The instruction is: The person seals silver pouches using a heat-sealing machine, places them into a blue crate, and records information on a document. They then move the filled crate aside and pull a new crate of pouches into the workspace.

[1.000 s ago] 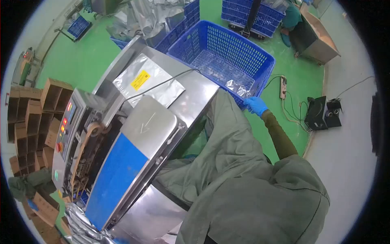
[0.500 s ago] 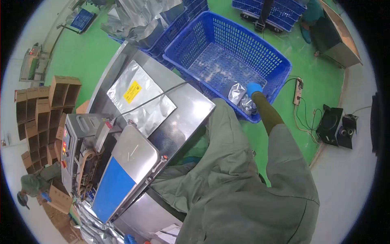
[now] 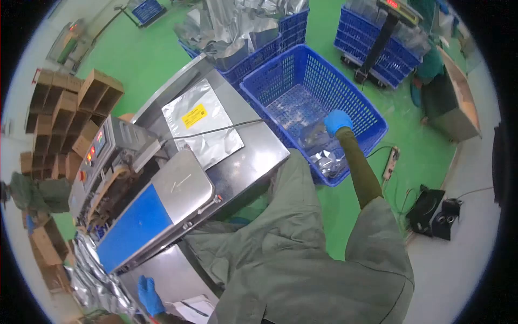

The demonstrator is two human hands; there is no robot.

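Observation:
My right hand (image 3: 338, 122), in a blue glove, is closed over the near right part of a blue plastic basket (image 3: 372, 110). A see-through plastic bag (image 3: 314, 135) hangs at its fingers, its outline blurred. Just below it, crumpled silver foil pouches (image 3: 328, 161) lie in the basket's near corner. My left hand (image 3: 149, 296), gloved in blue too, is held above a steel surface (image 3: 167, 267) at the bottom left, with its fingers apart and nothing in them. Near it lies a white paper with a pen (image 3: 195, 309).
A flat silver bag (image 3: 216, 129) with a yellow label rests on the steel table. A sealing machine (image 3: 110, 156) with a blue belt (image 3: 135, 227) stands left. Filled baskets (image 3: 251, 67) and cardboard boxes (image 3: 65, 108) stand around; another person (image 3: 38, 191) is far left.
My right hand has lifted a little off the silver pouches, with a clear bag now at its fingers. My left hand has come further into view. The whole view has shifted.

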